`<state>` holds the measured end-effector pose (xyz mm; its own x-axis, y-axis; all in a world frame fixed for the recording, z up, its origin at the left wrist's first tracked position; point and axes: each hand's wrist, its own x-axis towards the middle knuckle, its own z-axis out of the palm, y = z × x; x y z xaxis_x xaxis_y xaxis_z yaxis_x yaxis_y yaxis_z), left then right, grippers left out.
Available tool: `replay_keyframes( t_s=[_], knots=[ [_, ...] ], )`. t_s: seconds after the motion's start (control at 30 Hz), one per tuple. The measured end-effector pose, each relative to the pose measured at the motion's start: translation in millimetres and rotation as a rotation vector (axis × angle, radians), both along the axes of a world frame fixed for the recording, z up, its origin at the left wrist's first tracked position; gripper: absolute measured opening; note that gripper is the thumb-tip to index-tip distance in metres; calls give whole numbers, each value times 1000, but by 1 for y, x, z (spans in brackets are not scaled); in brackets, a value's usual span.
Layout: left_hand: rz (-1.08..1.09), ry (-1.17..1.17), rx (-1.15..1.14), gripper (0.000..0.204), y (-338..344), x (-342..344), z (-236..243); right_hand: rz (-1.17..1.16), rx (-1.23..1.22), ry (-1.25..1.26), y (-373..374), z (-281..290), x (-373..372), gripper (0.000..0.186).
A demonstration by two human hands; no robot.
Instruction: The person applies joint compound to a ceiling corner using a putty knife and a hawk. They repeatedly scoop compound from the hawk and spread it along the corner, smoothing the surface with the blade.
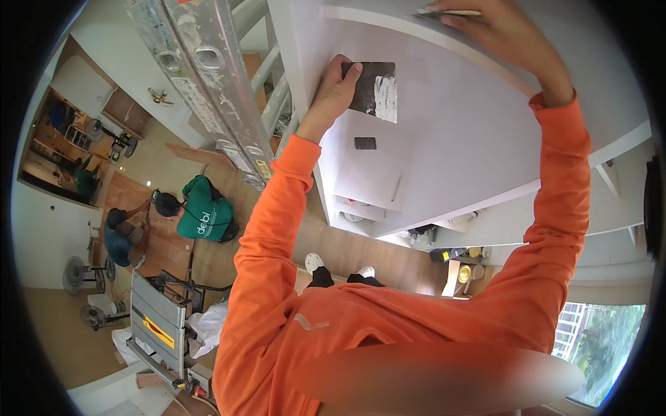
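My left hand (336, 90) grips a dark flat square plate (362, 97) by its near edge, thumb on top. A smear of white putty (386, 96) covers the plate's right side. Up at the top right, my right hand (489, 24) is closed around the thin handle of what looks like a putty knife (459, 12). Its tip lies close to the curved front edge of a white shelf (409, 28); whether it touches cannot be made out. Both orange-sleeved arms are raised into the white cabinet (451, 132).
A paint-spattered aluminium ladder (208, 62) stands close on the left. Below it, two people (205, 211) crouch over a wooden panel (163, 243). A table saw (158, 312) and several fans (75, 274) are at lower left. Tools and a yellow tub (464, 273) lie beneath the cabinet.
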<state>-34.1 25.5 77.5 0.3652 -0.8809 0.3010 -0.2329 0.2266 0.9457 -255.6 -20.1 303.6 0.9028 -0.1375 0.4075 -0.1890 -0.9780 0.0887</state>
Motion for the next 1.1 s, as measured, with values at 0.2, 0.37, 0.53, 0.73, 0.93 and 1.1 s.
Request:
replay_keyframes(
  t_s=[0.2,0.37,0.53,0.73,0.93,1.1],
  knots=[
    [28,-15,71,31,1,-1,1,-46,49,30,2,1,5,21],
    [-38,28,30,31,-2,0,-1,-56,-32,4,5,2,8,22],
    [3,-37,51,31,-2,2,-1,-57,87,-6,-2,-3,9,23],
    [16,-35,-25,28,0,-2,-1,-66,111,-17,-21,-9,9,26],
    [5,-34,27,29,1,-4,2,-40,-92,-94,-11,-8,27,22],
    [4,-12,47,29,4,-3,4,-85,40,31,2,2,24,22]
  ],
)
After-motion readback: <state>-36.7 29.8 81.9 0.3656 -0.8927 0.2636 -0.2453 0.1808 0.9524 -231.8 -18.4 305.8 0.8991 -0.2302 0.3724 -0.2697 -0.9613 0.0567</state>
